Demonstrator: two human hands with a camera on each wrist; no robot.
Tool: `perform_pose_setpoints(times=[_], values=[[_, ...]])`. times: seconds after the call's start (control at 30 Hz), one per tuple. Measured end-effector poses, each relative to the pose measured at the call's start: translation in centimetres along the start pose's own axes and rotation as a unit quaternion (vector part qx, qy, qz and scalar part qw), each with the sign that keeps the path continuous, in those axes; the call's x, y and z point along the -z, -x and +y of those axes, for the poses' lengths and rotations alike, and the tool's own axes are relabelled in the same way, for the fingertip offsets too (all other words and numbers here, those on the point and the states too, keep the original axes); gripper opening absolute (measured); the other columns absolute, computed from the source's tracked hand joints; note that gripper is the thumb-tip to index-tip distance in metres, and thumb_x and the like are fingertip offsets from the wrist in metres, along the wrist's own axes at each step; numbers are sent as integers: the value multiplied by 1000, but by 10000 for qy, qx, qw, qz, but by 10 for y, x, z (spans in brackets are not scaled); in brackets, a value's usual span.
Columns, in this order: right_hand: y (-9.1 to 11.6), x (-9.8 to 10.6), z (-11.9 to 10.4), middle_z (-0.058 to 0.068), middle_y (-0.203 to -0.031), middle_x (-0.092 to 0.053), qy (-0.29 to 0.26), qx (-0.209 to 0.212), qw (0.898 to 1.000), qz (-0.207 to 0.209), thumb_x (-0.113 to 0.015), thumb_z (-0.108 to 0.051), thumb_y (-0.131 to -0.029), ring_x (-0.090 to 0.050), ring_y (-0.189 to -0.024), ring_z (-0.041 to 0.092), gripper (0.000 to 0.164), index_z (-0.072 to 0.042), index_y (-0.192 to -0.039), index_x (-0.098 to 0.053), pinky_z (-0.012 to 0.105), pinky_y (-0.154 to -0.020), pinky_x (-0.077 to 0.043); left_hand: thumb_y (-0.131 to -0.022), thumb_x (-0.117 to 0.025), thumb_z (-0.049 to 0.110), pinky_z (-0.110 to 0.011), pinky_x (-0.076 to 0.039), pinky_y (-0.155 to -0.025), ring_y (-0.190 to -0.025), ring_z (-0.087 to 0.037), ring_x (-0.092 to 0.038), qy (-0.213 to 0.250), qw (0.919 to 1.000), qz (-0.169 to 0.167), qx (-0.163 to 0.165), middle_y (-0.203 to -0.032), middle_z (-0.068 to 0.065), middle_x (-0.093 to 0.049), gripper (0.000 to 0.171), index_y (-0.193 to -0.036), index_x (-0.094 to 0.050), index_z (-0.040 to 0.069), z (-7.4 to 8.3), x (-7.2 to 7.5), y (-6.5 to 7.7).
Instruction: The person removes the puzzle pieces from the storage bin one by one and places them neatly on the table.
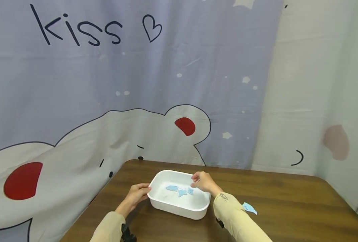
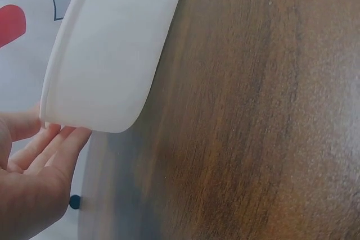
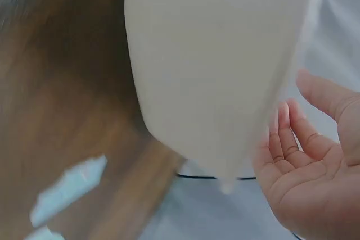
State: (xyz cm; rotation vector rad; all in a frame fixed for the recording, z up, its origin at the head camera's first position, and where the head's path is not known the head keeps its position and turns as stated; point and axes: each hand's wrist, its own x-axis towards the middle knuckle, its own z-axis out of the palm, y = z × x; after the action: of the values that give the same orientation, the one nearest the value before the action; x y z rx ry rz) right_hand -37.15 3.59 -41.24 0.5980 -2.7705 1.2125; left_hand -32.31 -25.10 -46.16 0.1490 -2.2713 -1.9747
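A white plastic basin (image 1: 179,205) stands on the brown table, with several flat, light-blue, jagged-edged pieces (image 1: 182,192) lying on its floor. My left hand (image 1: 138,195) grips the basin's left end; in the left wrist view the thumb is at the rim and the fingers lie against the outer wall. Over the basin's far right side is my right hand (image 1: 204,182), fingers bent. The right wrist view shows a gap between its thumb and fingers, with nothing seen between them. Another light-blue piece (image 1: 250,208) lies on the table beside the right sleeve, which partly covers it.
The wooden table (image 1: 287,201) stretches right of the basin. Behind it hangs a printed curtain (image 1: 227,84) with stars and cartoon shapes. Two light-blue pieces (image 3: 67,190) show on the tabletop in the right wrist view, one cut off by the frame edge.
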Motion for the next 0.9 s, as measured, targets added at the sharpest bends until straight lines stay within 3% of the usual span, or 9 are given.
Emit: perform_pose_setpoints(times=[0.2,0.6,0.9], values=[[-9,-19,10,13,-91,-71,247,-413,9988,-61,-78,-2,-75,-65,-85,21,33,9,-105,-68,34,-80,-57,-91,-61,2,-41,-61,-85,-95,-26,-67,7,10000,-41,-32,-117,-32,-63,36,-121,-55,-19,-2,0,-2],[-14,-54,30,22,-89,-66,-167,-150,9994,278,-74,8,-65,-58,-80,23,40,19,-102,-64,39,-80,-56,-91,-60,1,-42,-61,-87,-99,-30,-67,-57,10000,-67,2,-118,-34,-62,36,-121,-55,-19,-2,-2,-3],[-14,-63,25,17,-93,-70,531,-277,9973,415,-78,5,-67,-64,-85,25,37,11,-101,-67,39,-83,-56,-92,-59,1,-44,-60,-88,-101,-33,-67,28,10000,-9,-35,-118,-35,-61,36,-122,-54,-19,-2,1,-2]])
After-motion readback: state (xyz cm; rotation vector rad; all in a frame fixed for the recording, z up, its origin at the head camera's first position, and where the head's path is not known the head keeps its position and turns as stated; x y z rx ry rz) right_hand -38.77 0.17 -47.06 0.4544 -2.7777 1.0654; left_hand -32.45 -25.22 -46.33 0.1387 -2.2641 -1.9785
